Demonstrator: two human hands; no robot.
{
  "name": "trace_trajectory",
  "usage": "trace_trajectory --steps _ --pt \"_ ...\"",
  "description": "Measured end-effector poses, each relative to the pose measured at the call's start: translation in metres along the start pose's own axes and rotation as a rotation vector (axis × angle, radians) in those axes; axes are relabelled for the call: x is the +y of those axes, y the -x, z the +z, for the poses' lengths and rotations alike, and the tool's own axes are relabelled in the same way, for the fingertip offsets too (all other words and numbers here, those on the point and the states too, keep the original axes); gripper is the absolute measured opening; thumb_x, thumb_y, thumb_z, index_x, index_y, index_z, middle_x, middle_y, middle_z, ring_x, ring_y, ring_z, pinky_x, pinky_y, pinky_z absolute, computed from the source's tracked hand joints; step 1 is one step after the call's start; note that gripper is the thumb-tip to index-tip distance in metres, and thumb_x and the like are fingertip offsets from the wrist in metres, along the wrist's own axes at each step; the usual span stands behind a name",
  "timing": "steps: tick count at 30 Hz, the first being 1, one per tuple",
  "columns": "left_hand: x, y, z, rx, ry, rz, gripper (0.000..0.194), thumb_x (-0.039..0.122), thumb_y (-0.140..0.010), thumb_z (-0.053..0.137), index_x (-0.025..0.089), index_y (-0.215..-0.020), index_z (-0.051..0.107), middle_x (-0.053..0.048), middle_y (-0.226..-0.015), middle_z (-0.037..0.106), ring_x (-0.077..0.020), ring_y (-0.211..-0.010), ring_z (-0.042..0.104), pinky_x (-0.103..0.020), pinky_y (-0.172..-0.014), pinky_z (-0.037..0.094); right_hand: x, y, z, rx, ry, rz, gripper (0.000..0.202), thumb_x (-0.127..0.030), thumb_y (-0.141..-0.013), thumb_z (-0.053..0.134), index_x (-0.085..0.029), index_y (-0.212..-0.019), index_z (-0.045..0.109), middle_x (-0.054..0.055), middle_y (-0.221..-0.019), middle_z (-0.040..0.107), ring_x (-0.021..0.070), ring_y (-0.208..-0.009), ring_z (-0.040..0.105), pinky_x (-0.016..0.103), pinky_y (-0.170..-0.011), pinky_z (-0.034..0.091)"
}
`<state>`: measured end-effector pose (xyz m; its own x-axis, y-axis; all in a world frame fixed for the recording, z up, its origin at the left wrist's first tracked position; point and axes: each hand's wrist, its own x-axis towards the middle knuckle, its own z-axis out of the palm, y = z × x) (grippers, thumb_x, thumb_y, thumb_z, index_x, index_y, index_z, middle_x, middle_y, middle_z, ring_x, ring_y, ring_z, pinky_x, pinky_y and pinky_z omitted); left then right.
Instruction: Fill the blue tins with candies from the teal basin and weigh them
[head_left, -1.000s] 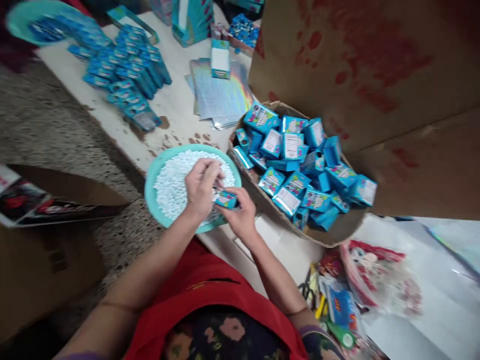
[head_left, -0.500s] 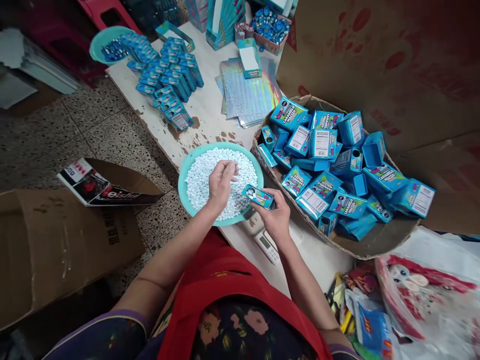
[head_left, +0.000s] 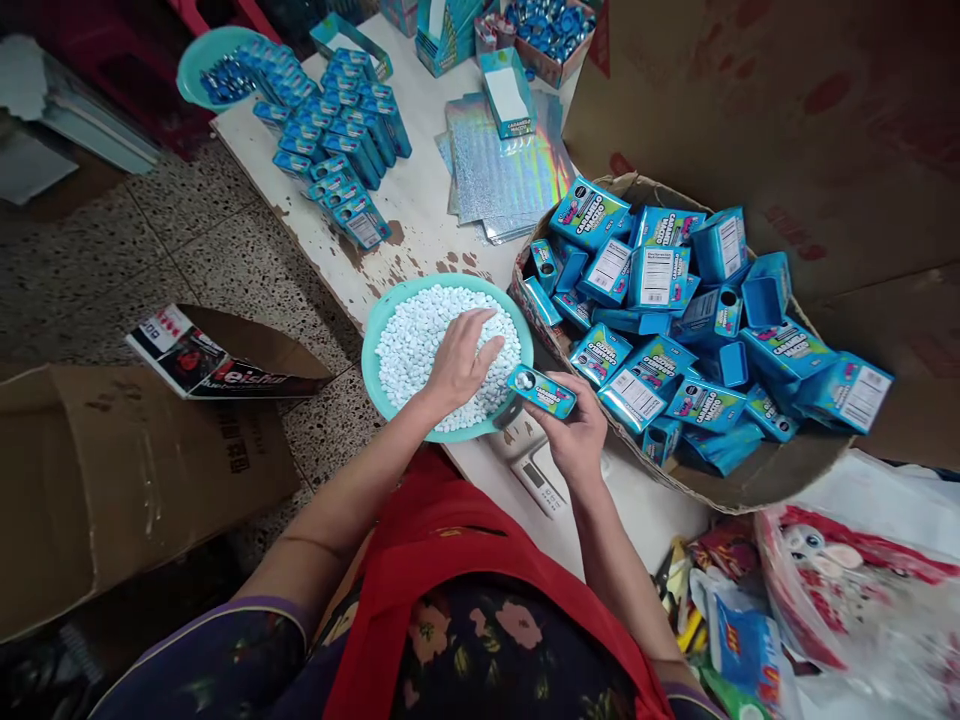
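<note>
My left hand (head_left: 463, 362) is over a turquoise basin (head_left: 370, 362) full of small white candies (head_left: 409, 335). Its thumb stands apart from the slightly bent fingers, and nothing shows between them. At the basin's right edge, my right hand (head_left: 576, 437) grips a small blue candy box (head_left: 551, 396) printed "Caramelo Macizo". The box is tilted, its end with a round dark opening turned toward the left hand; white shows at that opening. The right fingers are partly hidden behind the box.
A cardboard carton (head_left: 780, 490) of blue boxes stands at the right. Beneath my right wrist lies a white digital scale (head_left: 541, 480). Upright small boxes (head_left: 337, 140) stand in rows at the back left, near shiny holographic sheets (head_left: 499, 180) and an open display box (head_left: 508, 92).
My left hand has gone from closed, fingertips together, to open with the thumb apart. The right hand still holds the box. The whole view has shifted slightly.
</note>
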<state>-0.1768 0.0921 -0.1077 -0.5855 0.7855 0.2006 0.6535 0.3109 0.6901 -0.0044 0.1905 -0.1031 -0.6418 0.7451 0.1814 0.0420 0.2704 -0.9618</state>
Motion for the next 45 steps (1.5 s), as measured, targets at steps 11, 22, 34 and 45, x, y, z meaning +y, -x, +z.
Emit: trace_trajectory --steps 11,22,34,45 --pt "-0.019 0.007 0.035 -0.235 -0.627 0.039 0.038 0.042 -0.098 0.034 0.019 -0.106 0.063 -0.016 -0.11 0.061 -0.0319 -0.103 0.053 -0.043 -0.08 0.04 0.013 0.006 -0.012 0.028 0.076 0.116 0.039 -0.036 -0.069 0.081 -0.023 -0.103 0.067 0.004 -0.103 0.066 0.0206 -0.096 0.062 0.039 -0.089 0.049" --pt "-0.015 -0.011 0.018 0.413 0.597 -0.5 0.033 0.045 -0.081 0.062 0.019 -0.064 0.051 0.004 -0.056 0.047 -0.0099 -0.048 0.044 -0.022 -0.049 0.033 -0.001 0.003 0.014 -0.071 0.129 0.168 0.033 -0.036 -0.073 0.076 -0.022 -0.101 0.068 0.004 -0.097 0.065 0.0208 -0.089 0.064 0.034 -0.081 0.051" --pt "0.036 -0.01 -0.012 0.541 1.295 -0.473 0.033 0.033 -0.076 0.069 0.018 -0.062 0.043 0.004 -0.058 0.046 -0.0077 -0.046 0.046 -0.021 -0.045 0.035 -0.012 -0.005 0.052 -0.141 0.202 0.021 0.028 -0.029 -0.073 0.072 -0.023 -0.1 0.066 0.005 -0.097 0.065 0.0236 -0.093 0.063 0.038 -0.086 0.049" --pt "0.04 -0.005 -0.006 0.484 1.126 -0.474 0.033 0.043 -0.074 0.075 0.019 -0.072 0.052 0.006 -0.053 0.047 -0.007 -0.044 0.042 -0.02 -0.042 0.031 -0.016 -0.007 0.053 -0.155 0.212 0.001 0.03 -0.022 -0.071 0.073 -0.022 -0.1 0.066 0.006 -0.098 0.066 0.0236 -0.095 0.063 0.037 -0.086 0.049"
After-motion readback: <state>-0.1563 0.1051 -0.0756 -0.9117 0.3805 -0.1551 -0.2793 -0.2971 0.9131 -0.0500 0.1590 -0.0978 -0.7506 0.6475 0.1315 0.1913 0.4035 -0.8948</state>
